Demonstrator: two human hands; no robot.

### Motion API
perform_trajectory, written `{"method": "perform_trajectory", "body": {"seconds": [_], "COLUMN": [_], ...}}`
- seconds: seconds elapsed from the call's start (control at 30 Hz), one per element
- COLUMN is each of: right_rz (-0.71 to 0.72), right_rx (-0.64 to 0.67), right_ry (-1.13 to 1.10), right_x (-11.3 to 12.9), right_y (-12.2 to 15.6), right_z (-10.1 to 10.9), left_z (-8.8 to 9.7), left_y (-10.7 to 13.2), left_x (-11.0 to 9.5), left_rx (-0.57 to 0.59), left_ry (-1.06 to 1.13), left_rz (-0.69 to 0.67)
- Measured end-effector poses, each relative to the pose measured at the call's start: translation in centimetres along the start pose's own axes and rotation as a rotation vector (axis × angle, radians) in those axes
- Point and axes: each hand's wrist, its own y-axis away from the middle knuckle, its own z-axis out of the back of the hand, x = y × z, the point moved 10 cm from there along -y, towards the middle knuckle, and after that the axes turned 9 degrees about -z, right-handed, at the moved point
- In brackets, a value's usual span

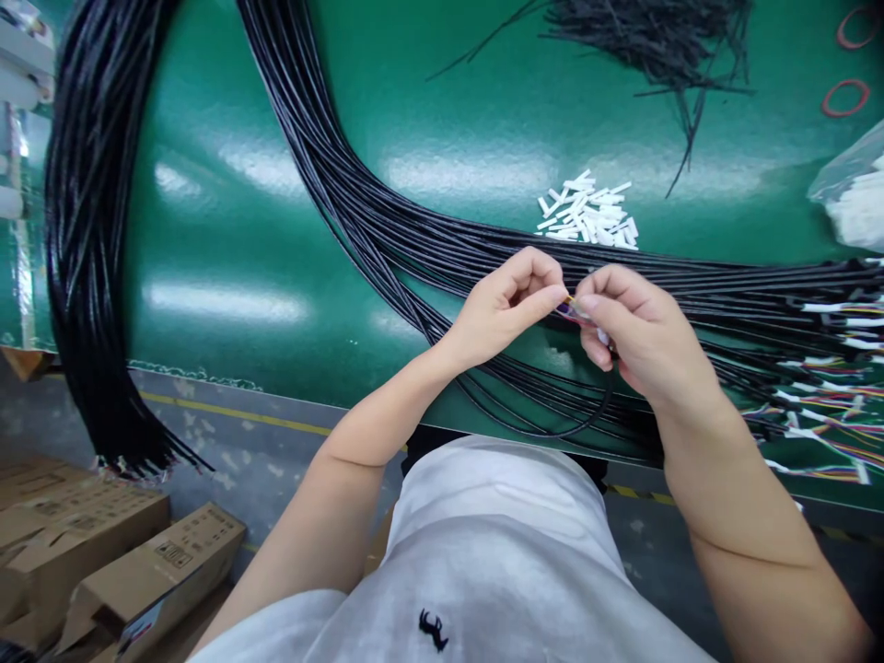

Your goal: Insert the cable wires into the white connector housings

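Above the long bundle of black cables (414,226), my two hands meet at a cable end with thin coloured wires (567,309). My left hand (515,299) pinches the wires between thumb and forefinger. Just to its right, my right hand (632,327) is closed around the same wire end; a small white piece shows under its fingers, partly hidden. Beyond the hands lies a pile of short white tubes (587,212). At the right, several cable ends (829,405) fan out with white sleeves and coloured wires.
A second black cable bundle (89,230) hangs over the front edge of the green table (207,304). Black ties (656,37) lie heaped at the back, near red rings (846,98) and a plastic bag (856,203). Cardboard boxes (152,571) stand on the floor.
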Motion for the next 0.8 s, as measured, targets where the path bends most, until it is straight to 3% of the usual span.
{"method": "perform_trajectory", "body": {"seconds": [0.1,0.27,0.47,0.67,0.8], "right_rz": [0.182,0.469,0.747,0.755,0.752], "right_rx": [-0.070,-0.321,-0.388,-0.442,-0.490], "right_ry": [0.066,0.411,0.465,0.609,0.688], "right_x": [1.4,4.1,6.0,5.8,5.7], "right_y": [0.4,2.0,4.4,4.4,4.4], "right_z": [0.4,0.7,0.1,-0.2,-0.2], "left_z": [-0.1,-1.5,-1.8,-2.2,-2.4], "left_y": [-0.1,0.2,1.0,1.3,1.5], "left_x": [0.7,1.4,2.6,2.7,3.0], "left_rx": [-0.041,0.034,0.087,0.163,0.137], "left_ry": [0.082,0.166,0.407,0.425,0.439], "left_rz": [0.054,0.118,0.292,0.364,0.393]}}
